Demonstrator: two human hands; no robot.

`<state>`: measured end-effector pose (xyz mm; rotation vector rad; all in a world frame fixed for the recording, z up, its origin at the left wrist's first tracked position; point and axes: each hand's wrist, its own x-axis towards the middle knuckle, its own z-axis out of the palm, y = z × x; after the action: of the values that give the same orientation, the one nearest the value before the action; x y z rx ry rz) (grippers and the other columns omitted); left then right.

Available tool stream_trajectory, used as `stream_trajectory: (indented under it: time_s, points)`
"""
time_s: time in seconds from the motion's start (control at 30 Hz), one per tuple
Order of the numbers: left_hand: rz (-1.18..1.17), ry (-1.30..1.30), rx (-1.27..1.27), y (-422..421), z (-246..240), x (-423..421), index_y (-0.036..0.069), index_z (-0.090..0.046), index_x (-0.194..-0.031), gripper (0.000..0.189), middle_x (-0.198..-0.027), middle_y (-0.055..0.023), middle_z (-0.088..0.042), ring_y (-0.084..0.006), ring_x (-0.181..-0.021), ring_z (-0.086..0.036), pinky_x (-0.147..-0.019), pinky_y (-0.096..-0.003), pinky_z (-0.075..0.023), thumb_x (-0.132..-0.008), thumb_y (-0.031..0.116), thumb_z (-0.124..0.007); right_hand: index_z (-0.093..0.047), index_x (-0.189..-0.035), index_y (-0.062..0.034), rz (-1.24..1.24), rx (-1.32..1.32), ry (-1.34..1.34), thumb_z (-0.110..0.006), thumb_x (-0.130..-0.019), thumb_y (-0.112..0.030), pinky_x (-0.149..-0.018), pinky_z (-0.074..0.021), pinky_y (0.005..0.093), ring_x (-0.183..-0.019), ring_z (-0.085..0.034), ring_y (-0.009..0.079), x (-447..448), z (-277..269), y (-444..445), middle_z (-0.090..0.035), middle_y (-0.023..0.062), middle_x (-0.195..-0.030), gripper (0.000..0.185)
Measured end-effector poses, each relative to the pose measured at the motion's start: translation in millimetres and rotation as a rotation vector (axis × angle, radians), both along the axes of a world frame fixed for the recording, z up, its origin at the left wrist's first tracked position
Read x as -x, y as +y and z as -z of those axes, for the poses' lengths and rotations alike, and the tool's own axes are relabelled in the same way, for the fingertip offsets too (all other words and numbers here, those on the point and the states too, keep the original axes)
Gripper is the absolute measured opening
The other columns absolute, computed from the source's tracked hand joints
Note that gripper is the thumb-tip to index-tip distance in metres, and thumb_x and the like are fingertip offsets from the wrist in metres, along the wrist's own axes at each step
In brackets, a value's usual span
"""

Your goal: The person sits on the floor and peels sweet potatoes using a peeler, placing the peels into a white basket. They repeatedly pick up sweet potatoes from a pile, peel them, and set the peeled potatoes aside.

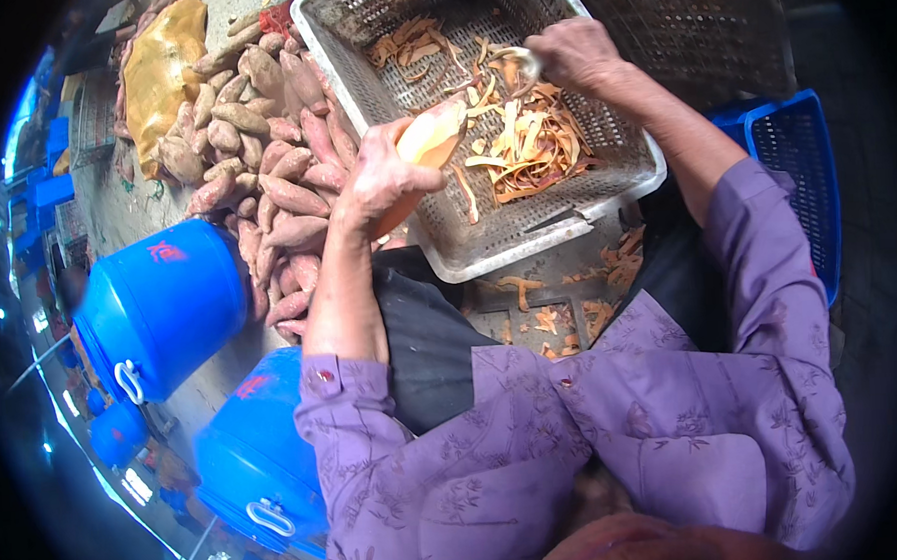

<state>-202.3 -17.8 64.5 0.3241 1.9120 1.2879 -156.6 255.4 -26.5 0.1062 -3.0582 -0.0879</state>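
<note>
A partly peeled sweet potato (pixel 433 136), its bare orange flesh facing up, is held in my left hand (pixel 387 170) above the near left wall of a grey plastic crate (pixel 485 267). Closed around the handle of a peeler (pixel 518 61), my right hand (pixel 578 57) is over the crate's right side, apart from the sweet potato. The peeler is slightly blurred, with a strip of peel at its head. Inside the crate lies a heap of orange and reddish peelings (pixel 540 144), with a smaller bunch (pixel 412 41) towards the far left corner.
Many unpeeled sweet potatoes (pixel 291 193) are piled left of the crate, beside a yellow mesh sack (pixel 166 82). Two blue plastic drums (pixel 171 292) with white handles stand at the lower left. A blue basket (pixel 794 190) is at the right. Peelings (pixel 548 317) lie on the floor between my legs.
</note>
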Motion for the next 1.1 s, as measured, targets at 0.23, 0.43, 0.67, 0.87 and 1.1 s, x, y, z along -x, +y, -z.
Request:
stream_trajectory:
  time_s: [0.23,0.43,0.67,0.87,1.1]
  points:
    - [0.233,0.418,0.194,-3.4,34.9,19.5,-0.006,-0.062,-0.098,0.049,-0.08,-0.0208,-0.064,-0.0294,-0.079,-0.063,-0.076,-0.036,-0.0483,-0.054,0.015,-0.067,-0.065,-0.082,-0.0185,-0.197,0.291,0.118,-0.061,-0.086,-0.019,-0.052,-0.0499,0.0331,-0.061,-0.062,0.0162,4.8,-24.3,-50.9,-0.061,0.0003,-0.065,0.005]
    - [0.289,0.607,0.192,-11.6,36.0,15.0,-0.004,-0.063,-0.099,0.049,-0.081,-0.0209,-0.065,-0.0336,-0.08,-0.065,-0.076,-0.0375,-0.0497,-0.055,0.017,-0.068,-0.067,-0.079,-0.0171,0.132,0.085,-0.137,-0.064,-0.083,-0.024,-0.061,-0.0523,0.0381,-0.068,-0.067,0.0212,-2.2,-6.5,1.2,-0.066,0.0042,-0.069,0.008]
    - [0.336,0.571,0.243,-3.5,42.0,21.0,-0.003,-0.063,-0.097,0.046,-0.079,-0.0197,-0.066,-0.0331,-0.077,-0.066,-0.075,-0.0388,-0.0495,-0.055,0.017,-0.069,-0.061,-0.082,-0.015,-0.206,0.4,0.17,-0.058,-0.085,-0.012,-0.056,-0.0513,0.0347,-0.06,-0.062,0.0185,0.8,-17.3,-54.0,-0.058,0.0032,-0.062,0.005]
    - [0.225,0.398,0.172,-4.4,29.1,15.7,-0.005,-0.062,-0.104,0.054,-0.084,-0.0153,-0.065,-0.0247,-0.079,-0.063,-0.076,-0.033,-0.0487,-0.054,0.016,-0.068,-0.066,-0.087,-0.0152,0.12,0.108,-0.204,-0.063,-0.086,-0.022,-0.063,-0.0532,0.0344,-0.063,-0.065,0.0197,-0.5,-9.5,3.7,-0.064,0.0042,-0.066,0.008]
    - [0.194,0.542,0.163,-5.0,48.5,18.7,-0.006,-0.062,-0.103,0.053,-0.084,-0.0168,-0.066,-0.0238,-0.08,-0.064,-0.078,-0.0327,-0.0491,-0.056,0.017,-0.068,-0.068,-0.09,-0.0153,0.174,0.207,-0.45,-0.058,-0.081,-0.014,-0.064,-0.0519,0.0412,-0.071,-0.067,0.0256,-1.8,0.0,-13.2,-0.066,0.0076,-0.075,0.013]
